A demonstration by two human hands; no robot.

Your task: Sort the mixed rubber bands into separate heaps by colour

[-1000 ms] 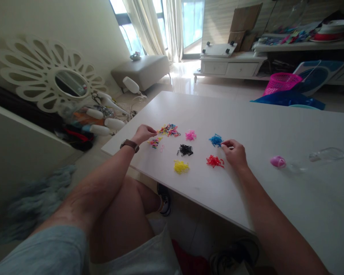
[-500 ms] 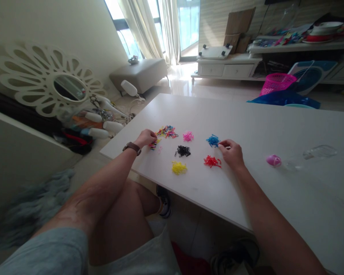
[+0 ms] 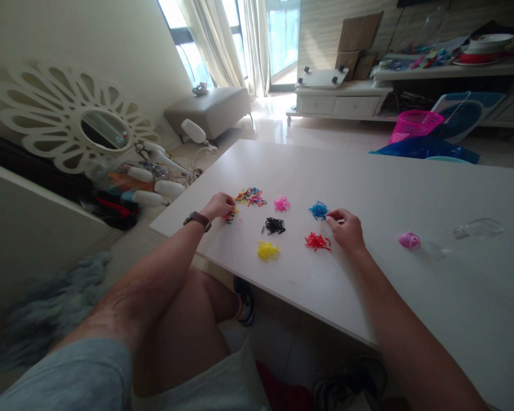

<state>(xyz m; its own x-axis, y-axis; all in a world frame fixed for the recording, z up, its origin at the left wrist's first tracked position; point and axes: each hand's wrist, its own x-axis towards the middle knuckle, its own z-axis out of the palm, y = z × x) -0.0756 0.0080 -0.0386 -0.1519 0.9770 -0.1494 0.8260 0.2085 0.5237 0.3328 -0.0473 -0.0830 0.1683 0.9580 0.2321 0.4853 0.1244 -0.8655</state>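
My left hand (image 3: 221, 206), with a watch on its wrist, has its fingers pinched at a mixed-colour pile of small pin-shaped plastic clips (image 3: 251, 197). Whatever is between those fingertips is too small to tell. At the right edge of the blue clips (image 3: 318, 210) rests my right hand (image 3: 346, 229), thumb and fingers closed together. I cannot make out a piece in it. Between the hands lie separate heaps: pink clips (image 3: 281, 204), black clips (image 3: 274, 226), yellow clips (image 3: 268, 251) and red clips (image 3: 317, 241).
The heaps lie on a white table (image 3: 351, 177). Toward its right side are a pink egg-shaped object (image 3: 409, 240) and a clear bottle (image 3: 478, 228) on its side. Beyond the far edge stands a pink basket (image 3: 417, 124). A flower-shaped mirror frame (image 3: 55, 117) leans at left.
Both hands stay almost where they were, with the left fingers shifting slightly at the mixed pile. The heaps look the same.
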